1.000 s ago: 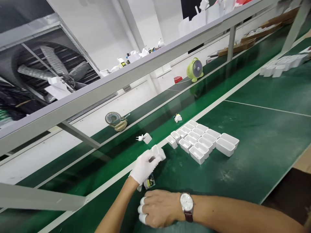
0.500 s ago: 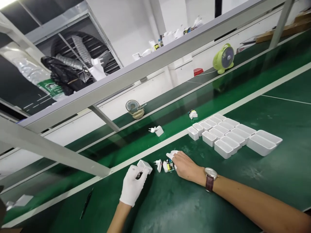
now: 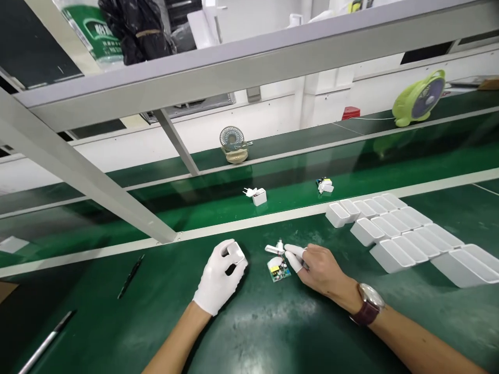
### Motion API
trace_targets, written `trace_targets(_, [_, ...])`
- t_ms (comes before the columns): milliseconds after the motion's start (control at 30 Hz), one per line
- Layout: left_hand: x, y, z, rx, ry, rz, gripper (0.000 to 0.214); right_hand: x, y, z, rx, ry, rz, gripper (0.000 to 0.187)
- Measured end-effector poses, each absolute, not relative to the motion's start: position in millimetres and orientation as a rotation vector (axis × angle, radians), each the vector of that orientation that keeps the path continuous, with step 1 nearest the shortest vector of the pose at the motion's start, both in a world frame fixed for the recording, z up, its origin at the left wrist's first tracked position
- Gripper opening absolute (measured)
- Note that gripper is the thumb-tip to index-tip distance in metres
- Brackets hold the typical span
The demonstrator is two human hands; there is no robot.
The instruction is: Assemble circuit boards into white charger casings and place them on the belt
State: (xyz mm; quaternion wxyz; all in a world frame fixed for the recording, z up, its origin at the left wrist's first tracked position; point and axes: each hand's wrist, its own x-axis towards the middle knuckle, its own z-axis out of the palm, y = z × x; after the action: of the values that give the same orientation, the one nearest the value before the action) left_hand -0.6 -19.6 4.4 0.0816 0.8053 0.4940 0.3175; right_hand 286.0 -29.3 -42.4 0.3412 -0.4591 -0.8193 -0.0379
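Observation:
My left hand [image 3: 220,278], in a white glove, is closed around a small white plastic charger case [image 3: 236,252] with its open end up. Just right of it, a circuit board [image 3: 279,270] with yellow and white parts lies on the green bench. A white plug cap [image 3: 276,249] rests close behind the board. White covers sit on the thumb and index finger of my right hand [image 3: 312,262]. Those fingertips are slightly apart beside the plug cap and board, with nothing visible held between them; whether the index tip touches the cap is unclear.
Rows of white cases [image 3: 405,228] stand at right. Along the green belt [image 3: 210,208] behind lie another case with plug [image 3: 259,196] and a board with cap [image 3: 325,184]. A black pen [image 3: 131,276] lies left. A slanted metal post [image 3: 117,192] supports the shelf [image 3: 234,67].
The board and plug cap have turned, the cap now behind the board. My right hand has drawn back from over the board's edge. The case in my left hand is tilted more upright. The view has shifted.

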Motion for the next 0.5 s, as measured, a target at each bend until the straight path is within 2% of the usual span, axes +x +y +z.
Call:
trace_targets(67, [1, -22, 3, 2.395, 1.432, 0.934, 0.009, 287, -30, -36, -1.114, -2.081, -0.099, 0.028])
trace_targets(167, [4, -25, 1, 2.354, 1.447, 0.881, 0.01, 286, -31, -26, -0.957, -2.141, 0.01, 0.05])
trace_targets(300, [5, -29, -2, 2.259, 1.548, 0.777, 0.059, 285, -32, -22, -0.879, -2.414, 0.176, 0.067])
trace_targets(500, [4, -31, -6, 2.138, 1.551, 0.676, 0.088, 286, -33, -25, -0.901, -2.447, 0.212, 0.067])
